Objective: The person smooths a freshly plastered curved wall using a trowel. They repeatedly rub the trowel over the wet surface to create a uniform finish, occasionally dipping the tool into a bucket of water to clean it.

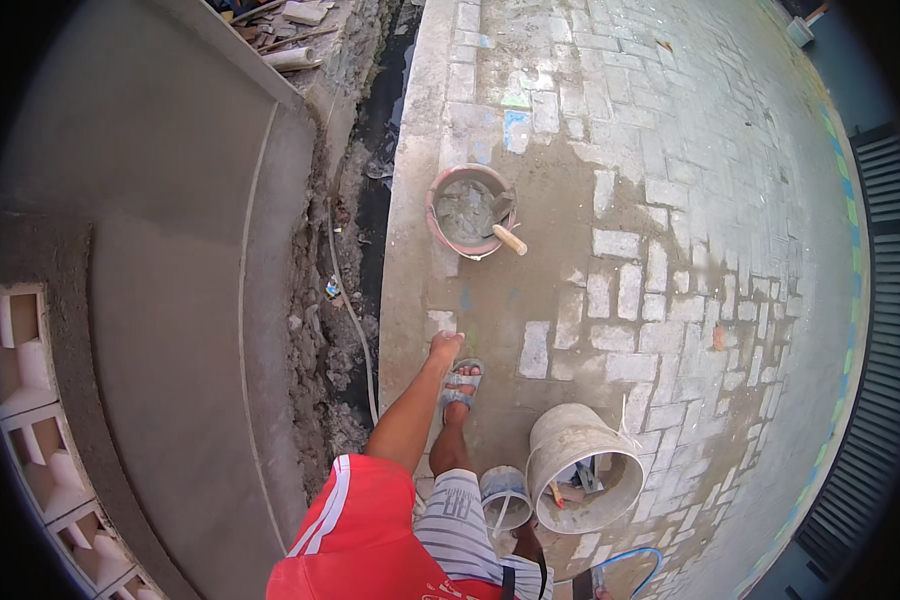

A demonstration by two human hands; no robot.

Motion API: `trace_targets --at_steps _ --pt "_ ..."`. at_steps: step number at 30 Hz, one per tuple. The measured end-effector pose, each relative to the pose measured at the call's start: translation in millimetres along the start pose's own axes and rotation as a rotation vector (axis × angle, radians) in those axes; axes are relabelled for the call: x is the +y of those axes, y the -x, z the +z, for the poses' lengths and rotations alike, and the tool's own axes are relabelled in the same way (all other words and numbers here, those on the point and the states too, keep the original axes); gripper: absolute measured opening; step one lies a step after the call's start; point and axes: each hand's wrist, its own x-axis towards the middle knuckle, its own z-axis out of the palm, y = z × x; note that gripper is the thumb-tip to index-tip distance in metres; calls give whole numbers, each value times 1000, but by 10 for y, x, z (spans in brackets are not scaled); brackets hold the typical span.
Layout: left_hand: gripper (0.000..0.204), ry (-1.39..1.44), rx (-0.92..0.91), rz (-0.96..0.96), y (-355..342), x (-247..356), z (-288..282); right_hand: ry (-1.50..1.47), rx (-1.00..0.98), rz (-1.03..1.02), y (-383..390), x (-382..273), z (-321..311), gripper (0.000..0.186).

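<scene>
My left hand (447, 346) reaches forward over the paving at the end of a bare forearm, just above and left of my sandalled foot (462, 382). Its fingers look curled, and whatever they may hold is hidden. Beyond it stands a reddish-rimmed bucket (436, 224) with wet grey mortar (464, 212) inside. A trowel (510, 239) leans in that bucket, its wooden handle sticking out over the near right rim. My right hand is out of view.
A large tipped bucket (570, 432) with tools inside lies at lower right, beside a small pail (506, 510). To the left run a dark drainage channel (375, 210), a grey hose (348, 305) and a smooth plastered wall (160, 300). A louvred shutter (855, 420) borders the far right.
</scene>
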Motion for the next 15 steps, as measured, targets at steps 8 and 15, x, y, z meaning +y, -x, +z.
trace_targets --at_steps 8,15 --pt "70 410 109 -176 -1788 1104 496 139 7 114 -107 -455 897 32" --pt "46 882 131 -22 -2062 1222 561 176 -40 100 -170 -675 996 32"
